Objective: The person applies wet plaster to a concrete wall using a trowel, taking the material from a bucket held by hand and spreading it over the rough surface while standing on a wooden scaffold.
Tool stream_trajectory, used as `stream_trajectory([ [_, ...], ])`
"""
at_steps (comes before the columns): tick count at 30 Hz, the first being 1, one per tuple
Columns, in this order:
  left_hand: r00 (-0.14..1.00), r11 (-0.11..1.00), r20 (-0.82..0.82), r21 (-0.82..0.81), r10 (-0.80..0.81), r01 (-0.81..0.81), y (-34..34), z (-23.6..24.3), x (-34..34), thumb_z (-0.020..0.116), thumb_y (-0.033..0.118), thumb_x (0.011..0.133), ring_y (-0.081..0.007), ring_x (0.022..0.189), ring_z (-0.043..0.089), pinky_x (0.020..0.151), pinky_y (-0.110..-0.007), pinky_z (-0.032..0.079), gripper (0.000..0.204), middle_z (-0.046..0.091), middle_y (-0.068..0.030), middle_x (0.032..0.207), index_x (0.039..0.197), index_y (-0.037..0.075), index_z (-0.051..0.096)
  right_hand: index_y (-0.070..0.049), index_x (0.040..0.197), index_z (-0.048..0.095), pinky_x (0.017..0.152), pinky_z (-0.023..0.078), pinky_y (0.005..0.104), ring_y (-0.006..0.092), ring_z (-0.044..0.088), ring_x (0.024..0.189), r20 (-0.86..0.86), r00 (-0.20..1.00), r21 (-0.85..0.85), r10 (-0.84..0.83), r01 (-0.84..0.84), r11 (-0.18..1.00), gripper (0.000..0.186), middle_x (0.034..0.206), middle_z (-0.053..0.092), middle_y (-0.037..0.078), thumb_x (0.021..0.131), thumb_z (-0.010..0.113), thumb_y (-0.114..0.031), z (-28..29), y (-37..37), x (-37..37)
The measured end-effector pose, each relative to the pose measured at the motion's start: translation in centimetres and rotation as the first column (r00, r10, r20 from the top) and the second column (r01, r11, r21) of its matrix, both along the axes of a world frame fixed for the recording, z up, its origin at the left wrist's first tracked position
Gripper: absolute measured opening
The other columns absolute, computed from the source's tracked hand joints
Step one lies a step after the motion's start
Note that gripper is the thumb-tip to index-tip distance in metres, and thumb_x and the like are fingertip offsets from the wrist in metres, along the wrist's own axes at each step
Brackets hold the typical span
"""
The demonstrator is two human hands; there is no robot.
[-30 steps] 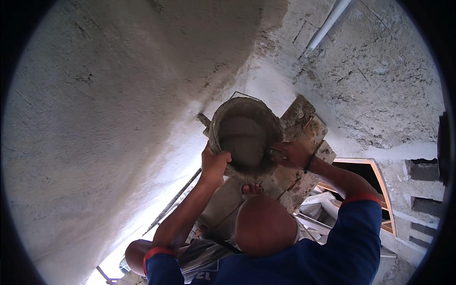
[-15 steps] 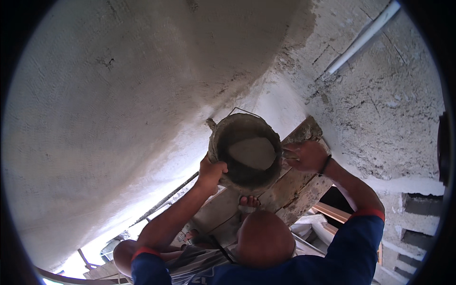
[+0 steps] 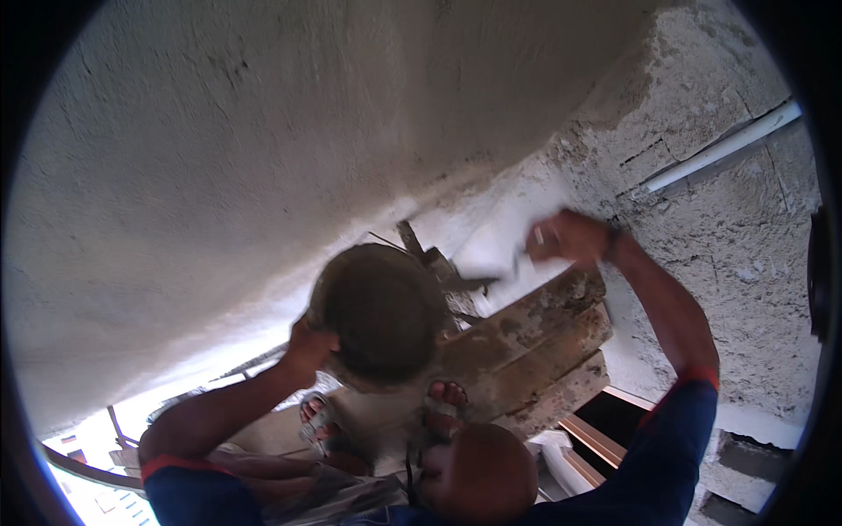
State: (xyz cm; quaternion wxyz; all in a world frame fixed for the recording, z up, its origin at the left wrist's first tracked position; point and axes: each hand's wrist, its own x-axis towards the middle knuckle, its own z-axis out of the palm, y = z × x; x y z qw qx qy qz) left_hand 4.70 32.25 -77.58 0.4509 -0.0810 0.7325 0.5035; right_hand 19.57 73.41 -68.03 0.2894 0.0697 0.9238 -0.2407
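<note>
Head view: bucket (image 3: 381, 311) clasped at left side by left hand (image 3: 311, 347); right hand (image 3: 572, 238) apart, blurred, grip unclear.

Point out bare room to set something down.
The planks look bare between the bucket and the rough wall, below the right hand. It is crowded around the bucket: the left hand grips its left rim, feet stand below, and a dark blurred object shows to its right.

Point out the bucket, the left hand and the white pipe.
Bucket (image 3: 375, 259): head view, inner wall near the rim.
Left hand (image 3: 308, 351): head view, back of the hand.
White pipe (image 3: 724, 148): head view, midway along it.
</note>
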Motion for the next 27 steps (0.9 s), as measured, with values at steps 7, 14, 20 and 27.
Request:
stream_trajectory([
  [7, 0.999, 0.994, 0.028, -0.102, 0.039, -0.036, -1.9, 2.9, -1.0, 0.052, -0.007, 0.062, -0.0253, 0.086, 0.060, 0.068, -0.041, 0.052, 0.057, 0.059, -0.0098, 0.099, 0.118, 0.003, 0.050, -0.006, 0.104, 0.057, 0.079, 0.049, 0.0403, 0.0275, 0.063, 0.081, -0.480, 0.876, 0.422, 0.053, 0.177, 0.889, 0.025, 0.095, 0.064, 0.013, 0.082, 0.062, -0.017, 12.4, 1.5, -0.8],
  [14, 0.996, 0.997, -0.049, 0.026, -0.077, 0.079, 0.7, 3.7, -0.1, 0.053, -0.008, 0.062, -0.0201, 0.084, 0.058, 0.070, -0.034, 0.049, 0.055, 0.060, -0.0092, 0.097, 0.117, -0.001, 0.053, -0.007, 0.101, 0.058, 0.067, 0.053, 0.0391, 0.0267, 0.062, 0.073, -0.375, 0.920, 0.158, 0.114, -0.058, 0.986, 0.022, 0.085, 0.059, 0.014, 0.079, 0.060, -0.011, 2.9, -5.6, 5.0],
  [20, 0.975, 0.974, -0.071, 0.070, -0.209, 0.214, 5.4, 6.0, 1.2, 0.053, -0.009, 0.062, -0.0177, 0.082, 0.056, 0.073, -0.031, 0.047, 0.054, 0.060, -0.0095, 0.093, 0.116, -0.004, 0.052, -0.002, 0.101, 0.058, 0.063, 0.052, 0.0376, 0.0283, 0.063, 0.074, -0.334, 0.860, 0.644, 0.385, -0.090, 0.760, 0.027, 0.084, 0.060, 0.016, 0.075, 0.057, -0.011, -3.1, -12.0, 3.4],
  [27, 0.971, 0.966, -0.062, 0.112, -0.229, 0.235, 6.5, 5.5, 2.6, 0.052, -0.010, 0.063, -0.0177, 0.083, 0.056, 0.075, -0.031, 0.047, 0.056, 0.060, -0.0099, 0.095, 0.119, -0.004, 0.051, -0.007, 0.107, 0.060, 0.066, 0.053, 0.0460, 0.0333, 0.065, 0.074, -0.147, 0.983, 0.149, 0.110, -0.088, 0.985, 0.033, 0.085, 0.064, 0.019, 0.080, 0.059, -0.026, -9.9, -12.7, 5.3],
])
